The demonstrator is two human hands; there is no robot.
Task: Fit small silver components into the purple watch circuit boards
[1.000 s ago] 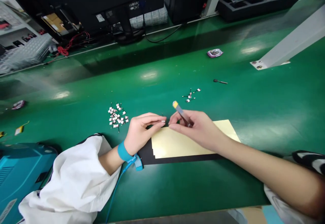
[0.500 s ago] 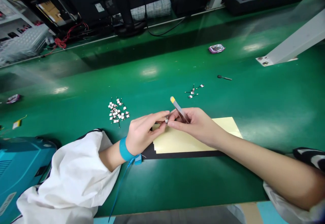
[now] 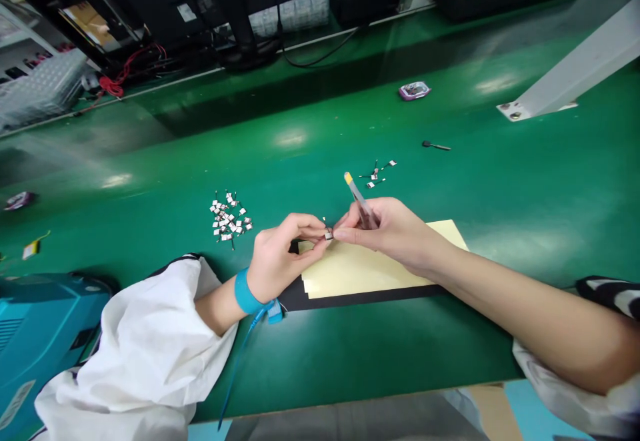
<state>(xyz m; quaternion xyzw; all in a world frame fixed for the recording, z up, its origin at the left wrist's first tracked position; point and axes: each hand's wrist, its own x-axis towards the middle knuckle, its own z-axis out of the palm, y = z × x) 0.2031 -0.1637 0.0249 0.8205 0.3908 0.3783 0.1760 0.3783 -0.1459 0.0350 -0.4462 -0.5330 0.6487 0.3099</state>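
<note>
A small white part with a short dark lead [image 3: 329, 235] is pinched between the thumb and fingers of my left hand [image 3: 280, 251], above the yellow sheets [image 3: 370, 274]. My right hand [image 3: 395, 231] is closed round a pair of metal tweezers [image 3: 361, 201], their yellow end pointing up and away. Its thumb and index fingertip meet at the same small part, touching or nearly so. A blue wrist strap [image 3: 245, 292] with a cord circles my left wrist. To the left lies a pile of similar small parts [image 3: 227, 218], and several more [image 3: 374, 175] lie beyond my right hand.
A black mat [image 3: 300, 301] lies under the yellow sheets on the green table [image 3: 350, 354]. Farther off are a small dark brush-like tool [image 3: 436, 145], a purple-edged packet [image 3: 415, 90], a white post [image 3: 565, 68] and a monitor [image 3: 200, 14]. A teal machine [image 3: 40, 341] stands left.
The view has shifted slightly. My left fingers have opened out a little around the small part, which shows more clearly. The tweezers in my right hand are tilted a bit differently.
</note>
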